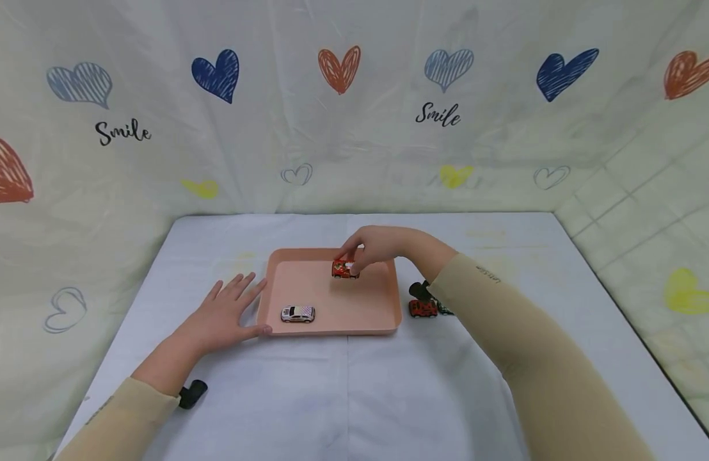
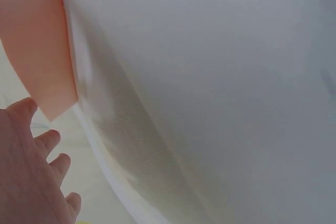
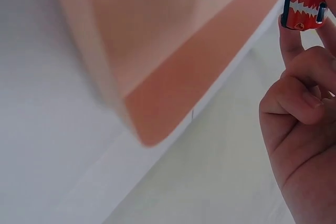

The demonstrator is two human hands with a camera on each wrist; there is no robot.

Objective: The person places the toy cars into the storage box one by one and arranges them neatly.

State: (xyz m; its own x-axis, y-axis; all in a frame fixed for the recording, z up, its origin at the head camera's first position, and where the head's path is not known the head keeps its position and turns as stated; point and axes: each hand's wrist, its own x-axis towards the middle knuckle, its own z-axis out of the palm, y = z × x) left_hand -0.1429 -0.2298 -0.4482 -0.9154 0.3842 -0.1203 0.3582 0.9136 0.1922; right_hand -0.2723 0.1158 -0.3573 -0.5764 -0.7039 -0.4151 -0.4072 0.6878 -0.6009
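Observation:
Over the pink tray (image 1: 331, 328), my right hand (image 1: 376, 244) pinches a red toy car (image 1: 342, 269) between thumb and fingers. The right wrist view shows that toy car (image 3: 305, 4) with a white toothed pattern at the fingertips. A white toy car (image 1: 297, 314) with a patterned rear stands in the tray's front left. My left hand (image 1: 224, 317) has its fingers spread at the tray's left edge, with the thumb at the front left corner. In the left wrist view, the left hand (image 2: 26, 166) appears beside the tray's wall (image 2: 39, 51).
Right of the tray, another red toy car (image 1: 423, 308) stands on the white-covered table (image 1: 274, 397). Beside it a green toy car (image 1: 444, 309) is mostly hidden by the right sleeve. A curtain (image 1: 377, 141) with hearts hangs behind the table.

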